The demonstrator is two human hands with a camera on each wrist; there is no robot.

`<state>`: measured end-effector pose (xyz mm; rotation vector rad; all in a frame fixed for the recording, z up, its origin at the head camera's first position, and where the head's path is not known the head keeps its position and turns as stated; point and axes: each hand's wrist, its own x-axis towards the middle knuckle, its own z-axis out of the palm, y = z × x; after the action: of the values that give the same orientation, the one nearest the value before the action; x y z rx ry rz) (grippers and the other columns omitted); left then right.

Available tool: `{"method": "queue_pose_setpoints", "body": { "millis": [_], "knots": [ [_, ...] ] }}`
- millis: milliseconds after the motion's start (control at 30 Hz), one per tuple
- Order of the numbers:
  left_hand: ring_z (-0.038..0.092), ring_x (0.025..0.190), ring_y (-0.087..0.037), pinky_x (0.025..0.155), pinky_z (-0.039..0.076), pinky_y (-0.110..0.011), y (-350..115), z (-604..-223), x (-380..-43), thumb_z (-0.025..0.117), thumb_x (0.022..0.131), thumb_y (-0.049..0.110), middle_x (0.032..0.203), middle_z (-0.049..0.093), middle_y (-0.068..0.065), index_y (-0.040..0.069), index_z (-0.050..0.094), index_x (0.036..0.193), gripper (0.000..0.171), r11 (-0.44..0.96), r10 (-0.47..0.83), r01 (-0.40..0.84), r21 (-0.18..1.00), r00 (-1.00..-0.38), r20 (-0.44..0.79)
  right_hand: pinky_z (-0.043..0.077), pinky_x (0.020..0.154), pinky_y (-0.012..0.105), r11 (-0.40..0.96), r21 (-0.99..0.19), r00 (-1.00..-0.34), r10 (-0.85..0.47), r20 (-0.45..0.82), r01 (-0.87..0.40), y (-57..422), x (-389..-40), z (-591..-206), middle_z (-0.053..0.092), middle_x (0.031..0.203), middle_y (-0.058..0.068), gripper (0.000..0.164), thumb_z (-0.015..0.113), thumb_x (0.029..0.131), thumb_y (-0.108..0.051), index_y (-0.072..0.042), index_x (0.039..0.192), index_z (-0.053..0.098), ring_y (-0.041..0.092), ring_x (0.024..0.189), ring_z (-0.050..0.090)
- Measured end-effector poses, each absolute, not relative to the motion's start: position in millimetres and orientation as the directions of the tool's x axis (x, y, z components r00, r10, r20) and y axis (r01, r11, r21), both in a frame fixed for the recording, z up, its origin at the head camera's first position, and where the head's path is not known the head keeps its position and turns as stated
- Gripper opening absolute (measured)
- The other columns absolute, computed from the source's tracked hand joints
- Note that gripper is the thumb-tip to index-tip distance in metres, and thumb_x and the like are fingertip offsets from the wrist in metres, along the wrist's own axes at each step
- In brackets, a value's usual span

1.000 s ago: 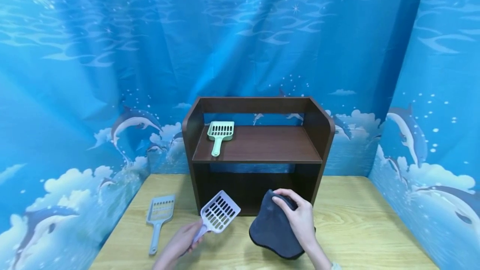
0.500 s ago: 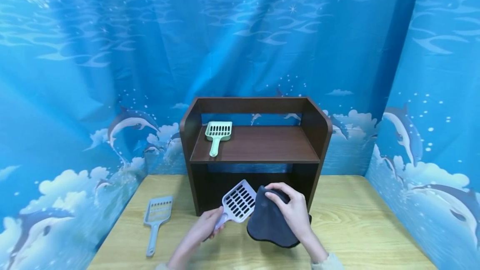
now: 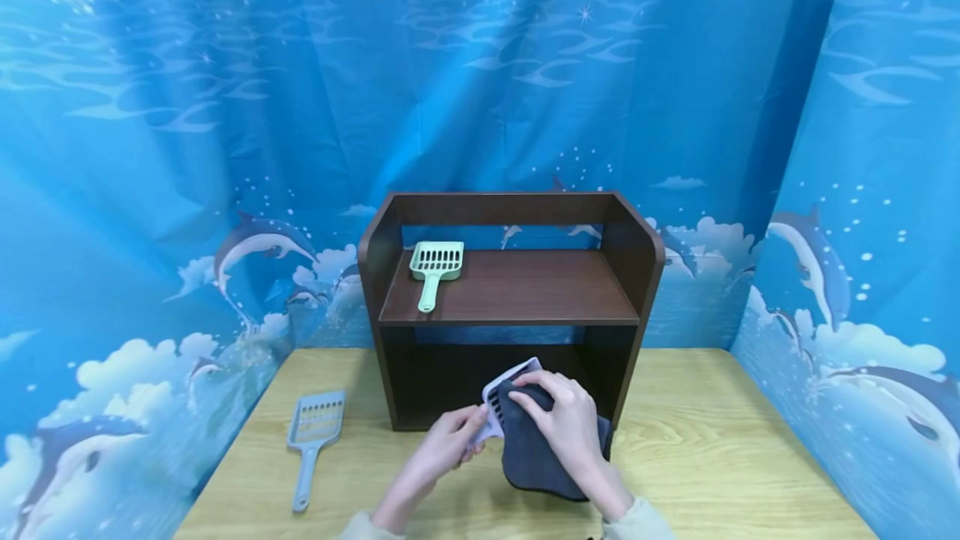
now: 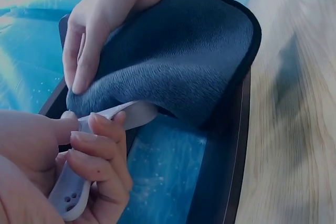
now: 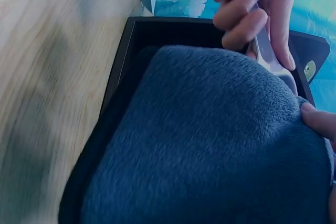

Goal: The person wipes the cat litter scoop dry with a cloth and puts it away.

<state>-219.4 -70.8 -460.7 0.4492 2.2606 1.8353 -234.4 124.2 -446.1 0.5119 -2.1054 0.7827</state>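
Observation:
My left hand grips the handle of a pale lilac litter scoop, fingers curled round it in the left wrist view. My right hand pinches a dark grey-blue plush cloth with black edging. The cloth lies against the scoop's slotted head and covers most of it. In the left wrist view the cloth drapes over the head, with the scoop's handle poking out below. From the right wrist, the cloth fills most of the picture.
A dark brown two-tier shelf stands behind the hands. On its upper board, at the left, lies a mint-green litter scoop. A grey-blue litter scoop rests on the wooden table to the left.
My left hand has carried the lilac scoop rightward to the cloth. The scoop's head has tilted and is now mostly behind the cloth, which my right hand still holds.

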Motion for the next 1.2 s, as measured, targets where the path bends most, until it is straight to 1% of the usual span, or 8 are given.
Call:
{"method": "queue_pose_setpoints", "body": {
  "millis": [100,200,400,600,700,833,1000,1200],
  "knots": [
    [0.036,0.044,-0.005,0.039,0.026,-0.016,-64,-458,-220,0.045,0.096,0.034,0.061,0.048,0.0,-0.002,0.056,0.082,0.041,0.195,0.353,0.139,0.971,-0.933,0.063,0.043,0.056,0.027,0.725,-0.357,-0.601,-0.097,0.793,-0.589,121,-234,-447,0.065,0.081,-0.016,0.019,0.076,0.071,-0.037,-0.033,0.088,0.069,0.008,0.066,0.057],
    [0.036,0.044,-0.004,0.038,0.026,-0.016,-59,-455,-220,0.044,0.096,0.035,0.06,0.048,0.001,0.0,0.056,0.081,0.04,0.214,0.354,0.159,0.964,-0.932,0.076,0.043,0.056,0.027,0.729,-0.36,-0.608,-0.096,0.788,-0.583,119,-234,-448,0.066,0.082,-0.017,0.017,0.076,0.071,-0.037,-0.033,0.086,0.069,0.008,0.066,0.058],
    [0.038,0.046,-0.004,0.039,0.028,-0.016,-53,-453,-220,0.043,0.096,0.038,0.059,0.047,0.003,0.003,0.057,0.081,0.041,0.247,0.363,0.174,0.953,-0.929,0.075,0.044,0.052,0.026,0.78,-0.316,-0.553,-0.046,0.832,-0.54,121,-236,-452,0.066,0.079,-0.017,0.016,0.078,0.07,-0.037,-0.033,0.082,0.069,0.007,0.066,0.062],
    [0.037,0.045,-0.004,0.038,0.026,-0.016,-54,-456,-218,0.042,0.097,0.038,0.058,0.047,0.003,0.002,0.062,0.09,0.042,0.217,0.354,0.12,0.969,-0.935,0.036,0.036,0.04,0.026,0.849,-0.273,-0.515,0.002,0.857,-0.452,135,-239,-449,0.065,0.079,-0.015,0.017,0.079,0.069,-0.033,-0.028,0.08,0.068,0.011,0.058,0.061],
    [0.037,0.045,-0.004,0.037,0.025,-0.015,-56,-458,-217,0.043,0.096,0.039,0.057,0.047,0.003,0.003,0.063,0.096,0.041,0.205,0.343,0.079,0.976,-0.94,0.005,0.033,0.039,0.026,0.864,-0.289,-0.513,0.041,0.857,-0.412,143,-242,-446,0.065,0.079,-0.014,0.016,0.079,0.07,-0.031,-0.026,0.08,0.068,0.014,0.055,0.061],
    [0.037,0.045,-0.004,0.037,0.025,-0.014,-58,-459,-216,0.043,0.096,0.039,0.058,0.048,0.003,0.004,0.064,0.1,0.04,0.2,0.341,0.069,0.977,-0.94,-0.004,0.033,0.04,0.025,0.863,-0.305,-0.517,0.061,0.854,-0.402,147,-244,-443,0.066,0.08,-0.015,0.014,0.079,0.071,-0.031,-0.027,0.08,0.068,0.013,0.059,0.062],
    [0.037,0.045,-0.004,0.038,0.025,-0.016,-55,-458,-215,0.044,0.096,0.037,0.057,0.047,0.002,0.005,0.064,0.099,0.037,0.207,0.351,0.106,0.972,-0.936,0.027,0.037,0.042,0.026,0.852,-0.264,-0.531,-0.019,0.847,-0.451,141,-242,-446,0.067,0.08,-0.013,0.016,0.079,0.07,-0.033,-0.028,0.082,0.069,0.01,0.063,0.063],
    [0.038,0.044,-0.005,0.038,0.026,-0.017,-50,-459,-216,0.045,0.096,0.037,0.057,0.047,0.003,0.006,0.063,0.085,0.037,0.249,0.334,0.136,0.959,-0.941,0.047,0.041,0.046,0.023,0.788,-0.23,-0.552,-0.162,0.818,-0.571,129,-239,-450,0.068,0.079,-0.014,0.016,0.078,0.07,-0.033,-0.031,0.083,0.07,0.006,0.066,0.063]
  ]
}}
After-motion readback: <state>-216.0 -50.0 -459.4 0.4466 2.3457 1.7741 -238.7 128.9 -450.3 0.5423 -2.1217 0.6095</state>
